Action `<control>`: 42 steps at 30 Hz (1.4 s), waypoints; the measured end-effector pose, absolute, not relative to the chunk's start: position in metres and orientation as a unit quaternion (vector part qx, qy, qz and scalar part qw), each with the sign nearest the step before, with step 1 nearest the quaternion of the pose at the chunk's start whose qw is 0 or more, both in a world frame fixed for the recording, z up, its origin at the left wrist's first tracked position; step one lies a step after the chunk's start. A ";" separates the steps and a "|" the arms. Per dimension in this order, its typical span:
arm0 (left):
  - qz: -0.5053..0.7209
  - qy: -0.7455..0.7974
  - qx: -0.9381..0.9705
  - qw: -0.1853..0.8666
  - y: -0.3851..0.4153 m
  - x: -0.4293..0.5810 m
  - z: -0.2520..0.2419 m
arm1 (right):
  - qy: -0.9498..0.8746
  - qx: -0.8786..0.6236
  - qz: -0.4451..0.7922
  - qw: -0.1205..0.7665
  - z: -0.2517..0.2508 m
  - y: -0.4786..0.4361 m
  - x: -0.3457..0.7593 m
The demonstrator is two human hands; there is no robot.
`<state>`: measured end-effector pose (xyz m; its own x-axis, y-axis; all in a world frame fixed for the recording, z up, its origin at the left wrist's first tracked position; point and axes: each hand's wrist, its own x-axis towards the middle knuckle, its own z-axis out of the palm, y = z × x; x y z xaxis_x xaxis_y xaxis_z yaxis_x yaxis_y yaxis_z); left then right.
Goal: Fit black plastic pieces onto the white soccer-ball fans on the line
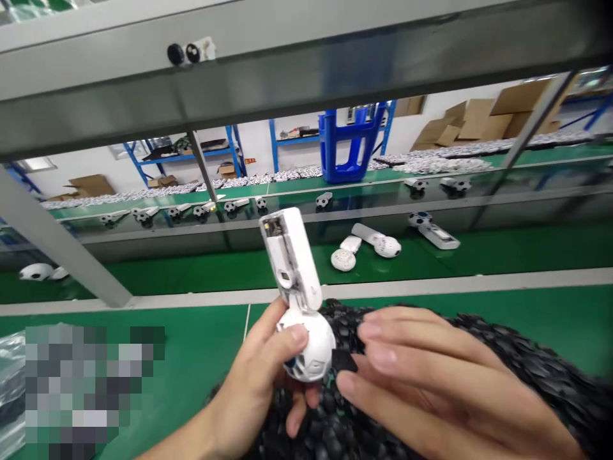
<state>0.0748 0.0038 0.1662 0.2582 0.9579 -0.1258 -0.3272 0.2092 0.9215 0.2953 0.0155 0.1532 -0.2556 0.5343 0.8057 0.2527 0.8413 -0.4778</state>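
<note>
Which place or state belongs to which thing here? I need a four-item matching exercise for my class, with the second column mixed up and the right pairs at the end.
Things
1. Middle white gadget
2. Single black piece
3. Heap of black pieces
4. Stool

Places and states
A. Spread over the near green table
B. Blue, in the upper half of the view
C. Gripped by the left hand
D. At the right hand, close to the gadget's round end

Right pairs: 1-C, 2-D, 3-A, 4-B
</note>
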 end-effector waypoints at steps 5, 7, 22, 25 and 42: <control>0.477 0.371 0.434 0.668 0.000 0.074 0.166 | -0.789 -0.230 0.090 0.562 0.140 0.023 0.291; 0.471 0.374 0.435 0.671 -0.001 0.075 0.166 | -0.820 -0.204 0.111 0.524 0.146 0.033 0.296; 0.464 0.410 0.424 0.661 0.000 0.075 0.166 | -0.787 -0.291 0.155 0.522 0.162 0.048 0.291; 0.466 0.411 0.432 0.653 0.001 0.075 0.167 | -0.847 -0.236 0.052 0.474 0.161 0.055 0.310; 0.446 0.397 0.577 0.557 0.001 0.072 0.163 | -0.514 -0.331 0.705 0.361 0.158 0.057 0.283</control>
<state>0.0725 0.0009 0.1626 0.2866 0.9553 0.0725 -0.0380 -0.0642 0.9972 0.2826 0.0573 0.1585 -0.5210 0.8482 -0.0955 -0.1683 -0.2118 -0.9627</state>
